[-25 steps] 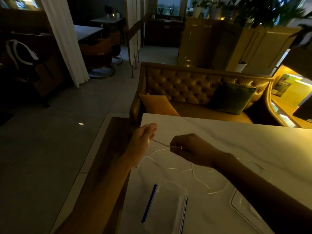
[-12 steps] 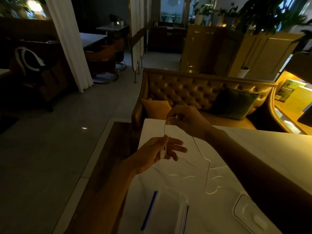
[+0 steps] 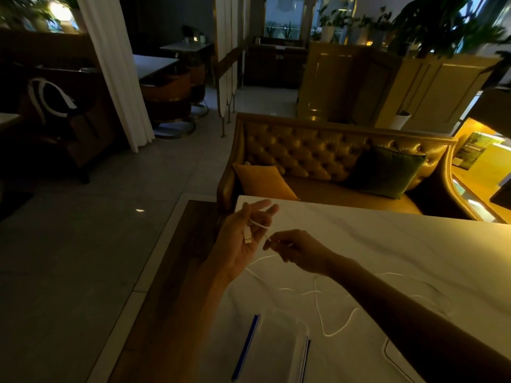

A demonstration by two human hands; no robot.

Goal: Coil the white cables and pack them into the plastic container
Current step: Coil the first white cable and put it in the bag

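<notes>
A thin white cable (image 3: 320,313) trails in loose curves over the marble table (image 3: 401,244). Its USB plug (image 3: 247,235) lies against the palm of my left hand (image 3: 237,250), which is raised palm-up over the table's left edge. A turn of cable runs across that hand's fingers. My right hand (image 3: 300,251) pinches the cable just right of the left hand. The clear plastic container (image 3: 279,352) with blue side clips stands near me, nothing visible inside it.
The container's clear lid (image 3: 398,360) lies at the bottom right, partly under my right forearm. A tufted leather sofa (image 3: 318,158) with cushions stands beyond the table's far edge. The table's left edge drops to a wooden floor strip.
My right hand has come down from above the left hand to beside it, laying a turn of cable across the left fingers. The left hand has risen and turned palm-up.
</notes>
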